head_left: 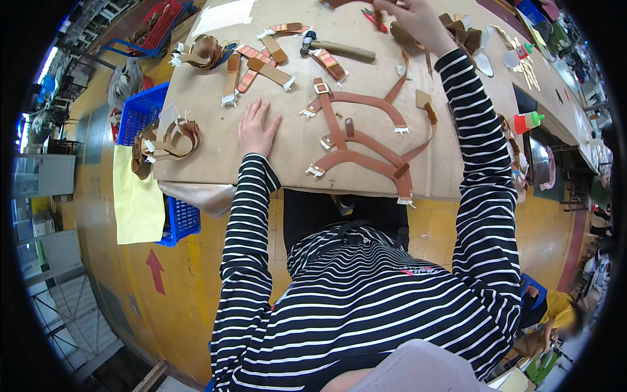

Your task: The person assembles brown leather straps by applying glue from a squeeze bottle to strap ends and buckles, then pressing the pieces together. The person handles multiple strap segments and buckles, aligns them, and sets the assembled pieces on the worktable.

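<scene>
My left hand lies flat on the brown-covered table, fingers spread, holding nothing. Stretched to the far edge of the picture, my right hand has its fingers closed at the end of a brown leather piece, partly cut off by the frame. Close to that hand lie red-handled snips. Between my arms rests a set of joined brown leather straps with a buckle and white ends. Beyond my left hand are several short tan and striped straps and a hammer.
Curled strap bundles sit at the left edge and far left. Blue crates stand left of the table. More brown leather pieces lie far right, near a red bottle with a green cap. A person in yellow is at lower right.
</scene>
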Demonstrator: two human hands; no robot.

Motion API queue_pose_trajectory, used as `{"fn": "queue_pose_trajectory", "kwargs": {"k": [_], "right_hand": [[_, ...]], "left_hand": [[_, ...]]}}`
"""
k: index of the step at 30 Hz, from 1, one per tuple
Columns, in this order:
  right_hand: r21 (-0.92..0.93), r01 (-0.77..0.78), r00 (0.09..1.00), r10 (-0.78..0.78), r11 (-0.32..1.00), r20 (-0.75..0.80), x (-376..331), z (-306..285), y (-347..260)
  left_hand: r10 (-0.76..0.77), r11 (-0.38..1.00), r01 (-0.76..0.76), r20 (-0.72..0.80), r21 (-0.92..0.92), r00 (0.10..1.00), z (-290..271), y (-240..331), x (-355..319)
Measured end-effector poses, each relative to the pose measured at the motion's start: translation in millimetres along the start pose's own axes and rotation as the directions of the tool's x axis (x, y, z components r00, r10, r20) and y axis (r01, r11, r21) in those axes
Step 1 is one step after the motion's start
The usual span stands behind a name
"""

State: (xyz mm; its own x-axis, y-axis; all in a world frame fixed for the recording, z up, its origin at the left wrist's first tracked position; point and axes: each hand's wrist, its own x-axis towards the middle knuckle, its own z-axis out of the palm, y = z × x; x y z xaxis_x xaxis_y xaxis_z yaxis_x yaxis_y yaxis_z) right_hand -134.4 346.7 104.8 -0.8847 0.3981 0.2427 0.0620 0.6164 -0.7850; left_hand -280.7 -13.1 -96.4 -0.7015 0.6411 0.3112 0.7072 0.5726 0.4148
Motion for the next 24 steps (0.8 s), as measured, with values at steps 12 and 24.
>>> {"fn": "queue_pose_trajectory", "kwargs": {"k": [12, 24], "right_hand": [[-0.617, 0.255, 0.966, -0.166, 0.744, 0.198, -130, 110, 75], [-0.370, 0.011, 0.997, 0.017, 0.929, 0.072, -264, 117, 12]], "left_hand": [[-0.012, 1.000, 0.012, 0.007, -0.013, 1.000, 1, -1, 0], [0.007, 0.989, -0.024, -0.115, -0.144, 0.993, -6, 10, -7]]}}
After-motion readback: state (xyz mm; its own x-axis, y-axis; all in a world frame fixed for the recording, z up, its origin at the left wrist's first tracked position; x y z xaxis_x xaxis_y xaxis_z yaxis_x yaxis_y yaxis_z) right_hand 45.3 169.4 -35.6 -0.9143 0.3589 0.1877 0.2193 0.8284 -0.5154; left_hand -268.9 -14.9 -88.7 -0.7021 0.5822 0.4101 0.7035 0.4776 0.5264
